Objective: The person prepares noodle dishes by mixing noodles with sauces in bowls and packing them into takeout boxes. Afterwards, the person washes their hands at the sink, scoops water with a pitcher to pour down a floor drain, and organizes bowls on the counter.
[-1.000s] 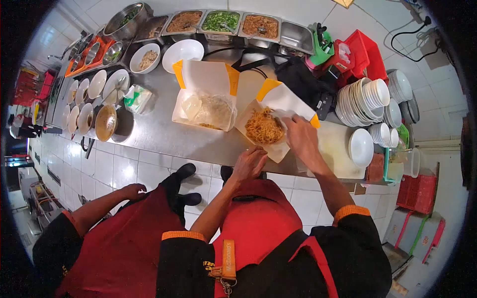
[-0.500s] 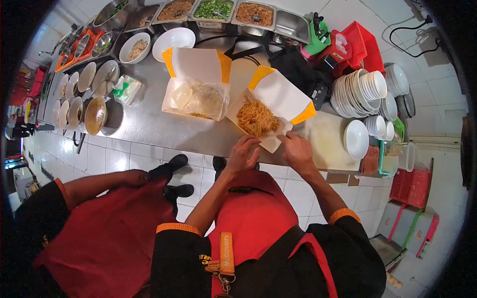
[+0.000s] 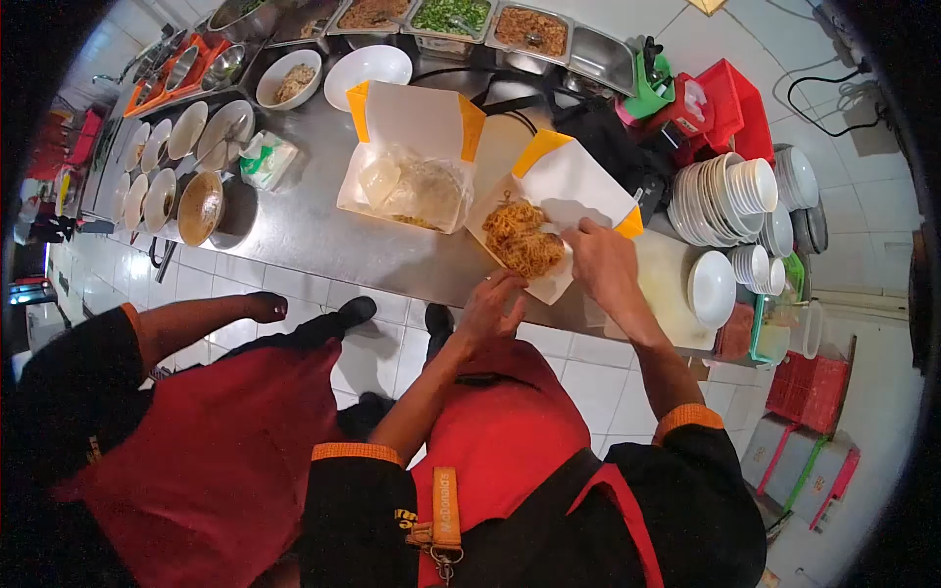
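Observation:
An open paper box (image 3: 578, 181) with yellow flaps holds brown noodles (image 3: 524, 238) on a paper liner (image 3: 552, 284). At the box's near left edge is my left hand (image 3: 487, 309), its fingertips closed on the edge of the liner or box; which one is too small to tell. My right hand (image 3: 600, 257) is at the right side of the noodles, fingers bent against the liner, and what they pinch is partly hidden. Left of this box stands a second open box (image 3: 407, 108) containing a clear plastic bag (image 3: 421, 191) and a small clear packet (image 3: 379, 183).
Metal trays of toppings (image 3: 436, 18) line the back. Bowls (image 3: 201, 208) and a tissue pack (image 3: 267, 161) are at the left. Stacked white bowls (image 3: 708, 201), a single bowl (image 3: 712, 289) and a cutting board (image 3: 667, 294) are at the right. A co-worker's arm (image 3: 201, 328) is at lower left.
My right hand has moved up from the liner's near corner to the noodles' right side. My left hand stays near the box's near edge. The co-worker's arm has shifted.

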Tool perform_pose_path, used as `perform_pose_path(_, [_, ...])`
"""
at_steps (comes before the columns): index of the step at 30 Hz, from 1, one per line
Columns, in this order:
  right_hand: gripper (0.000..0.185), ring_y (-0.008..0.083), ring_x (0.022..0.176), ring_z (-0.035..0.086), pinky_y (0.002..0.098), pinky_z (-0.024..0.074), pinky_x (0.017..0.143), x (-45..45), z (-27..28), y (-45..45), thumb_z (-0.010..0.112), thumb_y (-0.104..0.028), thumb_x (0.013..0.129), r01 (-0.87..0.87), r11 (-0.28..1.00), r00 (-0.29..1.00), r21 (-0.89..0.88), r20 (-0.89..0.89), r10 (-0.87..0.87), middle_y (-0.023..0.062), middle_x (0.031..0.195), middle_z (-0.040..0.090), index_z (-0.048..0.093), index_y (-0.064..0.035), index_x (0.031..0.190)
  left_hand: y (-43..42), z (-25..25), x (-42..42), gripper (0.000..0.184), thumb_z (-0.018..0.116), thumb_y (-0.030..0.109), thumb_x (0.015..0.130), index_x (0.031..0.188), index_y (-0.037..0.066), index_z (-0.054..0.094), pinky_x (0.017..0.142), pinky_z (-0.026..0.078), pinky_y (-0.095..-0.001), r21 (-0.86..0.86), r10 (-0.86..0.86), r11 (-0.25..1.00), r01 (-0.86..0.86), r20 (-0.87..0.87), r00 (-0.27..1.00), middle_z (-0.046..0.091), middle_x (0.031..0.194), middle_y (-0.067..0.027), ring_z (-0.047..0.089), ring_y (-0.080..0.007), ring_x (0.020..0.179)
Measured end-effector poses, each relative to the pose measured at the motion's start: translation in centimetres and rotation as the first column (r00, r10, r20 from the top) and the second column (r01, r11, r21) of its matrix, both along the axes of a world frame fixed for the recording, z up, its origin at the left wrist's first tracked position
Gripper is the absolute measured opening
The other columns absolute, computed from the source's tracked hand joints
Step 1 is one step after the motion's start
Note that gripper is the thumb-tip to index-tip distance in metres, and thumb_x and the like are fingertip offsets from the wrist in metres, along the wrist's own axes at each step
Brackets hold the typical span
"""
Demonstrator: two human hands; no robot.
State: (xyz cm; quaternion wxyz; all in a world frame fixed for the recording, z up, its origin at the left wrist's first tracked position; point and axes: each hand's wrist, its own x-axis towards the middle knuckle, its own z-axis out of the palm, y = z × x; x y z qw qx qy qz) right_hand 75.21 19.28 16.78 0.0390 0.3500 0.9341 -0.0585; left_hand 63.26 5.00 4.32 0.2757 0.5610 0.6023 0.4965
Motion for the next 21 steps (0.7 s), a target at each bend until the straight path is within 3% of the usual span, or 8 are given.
perform_pose_path(2, [0.023, 0.0335, 0.081, 0.062, 0.0425, 0.0512, 0.065, -0.7, -0.3, 0.7, 0.064, -0.007, 0.067, 0.027, 1.0, 1.0, 0.014, 0.011, -0.027, 0.0145, 0.091, 0.061, 0.063, -0.003, 0.09, 0.0, -0.9, 0.2, 0.02, 0.059, 0.009, 0.076, 0.095, 0.002, 0.059, 0.081, 0.048, -0.0401, 0.061, 0.003, 0.998, -0.001, -0.034, 0.999, 0.058, 0.098, -0.0159, 0.057, -0.0341, 0.092])
perform_pose_path(5, [0.026, 0.0318, 0.078, 0.062, 0.0422, 0.0501, 0.062, -2.3, -3.3, 1.9, 0.056, -0.008, 0.074, -0.087, 0.989, 0.995, 0.122, 0.06, 0.08, 0.0113, 0.085, 0.06, 0.064, -0.0086, 0.098, -0.1, -0.5, 0.2, 0.021, 0.059, 0.009, 0.076, 0.095, 0.002, 0.059, 0.081, 0.048, -0.0406, 0.018, -0.023, 1.0, 0.023, -0.004, 1.0, 0.058, 0.098, -0.0159, 0.057, -0.0342, 0.092])
perform_pose_path(7, [0.028, 0.0319, 0.078, 0.062, 0.0423, 0.0499, 0.061, -2.7, -3.2, 2.1, 0.055, -0.007, 0.074, -0.052, 0.987, 0.986, 0.155, -0.147, 0.075, 0.0105, 0.085, 0.06, 0.064, -0.0092, 0.1, 0.1, -0.5, 0.2, 0.021, 0.059, 0.009, 0.076, 0.096, 0.002, 0.059, 0.081, 0.048, -0.0407, 0.043, -0.004, 0.999, 0.006, -0.048, 0.999, 0.058, 0.098, -0.0159, 0.057, -0.0343, 0.092])
perform_pose_path(10, [0.024, 0.0304, 0.08, 0.061, 0.0427, 0.0506, 0.062, 0.4, -1.0, -1.1, 0.06, -0.005, 0.068, 0.02, 0.993, 0.981, 0.114, -0.196, 0.003, 0.0121, 0.085, 0.058, 0.064, -0.0078, 0.092, 0.1, -0.4, 0.2, 0.023, 0.059, 0.01, 0.076, 0.097, 0.002, 0.059, 0.081, 0.048, -0.0408, 0.046, 0.001, 0.999, 0.001, -0.043, 0.999, 0.058, 0.098, -0.0159, 0.057, -0.0345, 0.092])
perform_pose_path(12, [0.031, 0.0299, 0.08, 0.061, 0.0428, 0.0507, 0.063, 3.2, -1.2, -2.4, 0.06, -0.006, 0.068, 0.001, 1.0, 0.999, -0.026, 0.05, 0.0, 0.0114, 0.086, 0.058, 0.064, -0.0085, 0.098, 0.0, -0.4, 0.4, 0.024, 0.059, 0.01, 0.076, 0.098, 0.002, 0.059, 0.082, 0.048, -0.0406, 0.035, -0.023, 0.999, 0.023, 0.004, 1.0, 0.058, 0.099, -0.016, 0.057, -0.0346, 0.093])
perform_pose_path(16, [0.034, 0.0295, 0.08, 0.061, 0.0423, 0.0508, 0.063, 6.3, -0.1, -2.2, 0.061, -0.006, 0.067, 0.003, 0.998, 0.998, -0.07, 0.065, 0.001, 0.01, 0.085, 0.058, 0.064, -0.0093, 0.101, 0.4, -0.6, 0.6, 0.025, 0.058, 0.009, 0.076, 0.1, 0.002, 0.059, 0.081, 0.048, -0.0403, 0.019, 0.009, 1.0, -0.01, 0.005, 1.0, 0.057, 0.101, -0.0164, 0.057, -0.0348, 0.092])
perform_pose_path(19, [0.032, 0.03, 0.08, 0.062, 0.0416, 0.0509, 0.063, 5.9, -0.7, -2.0, 0.061, -0.007, 0.067, 0.051, 0.999, 0.993, 0.002, -0.108, -0.05, 0.0101, 0.086, 0.059, 0.066, -0.0095, 0.099, 0.3, -0.8, 0.7, 0.026, 0.058, 0.009, 0.076, 0.101, 0.002, 0.059, 0.081, 0.048, -0.0402, 0.032, 0.007, 0.999, -0.008, 0.011, 1.0, 0.057, 0.101, -0.0164, 0.057, -0.0347, 0.092])
perform_pose_path(21, [0.031, 0.0303, 0.079, 0.062, 0.0416, 0.0506, 0.065, 6.4, -2.1, -2.0, 0.061, -0.007, 0.067, -0.06, 0.991, 0.979, -0.12, 0.189, 0.082, 0.0107, 0.088, 0.06, 0.066, -0.0087, 0.097, -0.1, -0.7, 0.8, 0.026, 0.058, 0.009, 0.076, 0.101, 0.002, 0.06, 0.081, 0.048, -0.0403, 0.022, 0.006, 1.0, -0.006, 0.019, 1.0, 0.057, 0.101, -0.0164, 0.057, -0.0346, 0.092])
